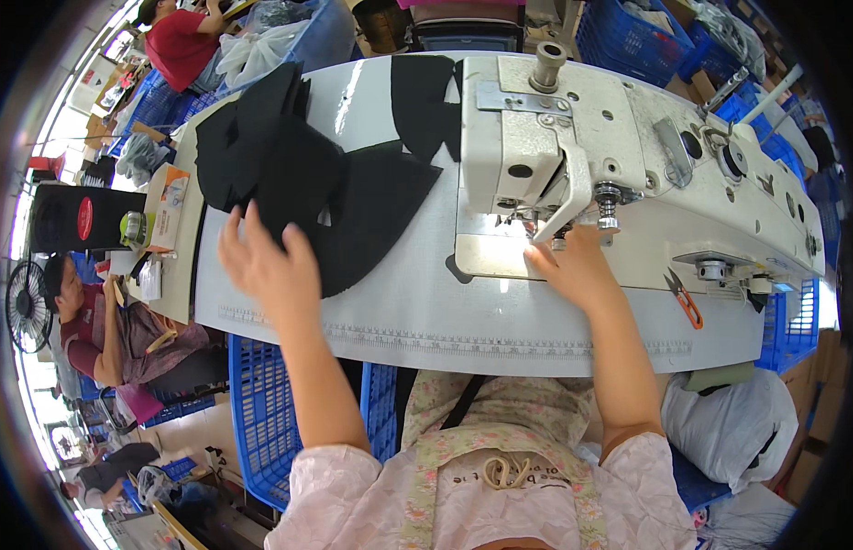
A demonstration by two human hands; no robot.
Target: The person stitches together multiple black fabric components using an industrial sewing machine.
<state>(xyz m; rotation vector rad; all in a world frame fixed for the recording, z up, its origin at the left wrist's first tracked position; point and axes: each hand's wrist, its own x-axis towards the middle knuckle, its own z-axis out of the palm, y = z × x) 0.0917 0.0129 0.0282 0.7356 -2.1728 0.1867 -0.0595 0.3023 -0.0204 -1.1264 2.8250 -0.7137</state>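
A white sewing machine (pixel 573 137) stands on the right of the pale table. My right hand (pixel 577 268) is at its needle area, next to the presser foot and the lit plate. Thumb and fingers are apart there, the fingertips partly hidden by machine parts; I see nothing held. My left hand (pixel 272 266), slightly blurred, is spread open at the near-left edge of a pile of black fabric pieces (pixel 307 170). Whether it touches the fabric I cannot tell. Another black fabric piece (pixel 424 103) lies at the far side, left of the machine head.
Orange-handled thread snips (pixel 685 301) lie right of my right hand. A printed ruler strip (pixel 463 346) follows the table's near edge. A blue basket (pixel 266 412) stands below on the left, a white bag (pixel 729 422) on the right. Co-workers (pixel 101 321) sit at the left.
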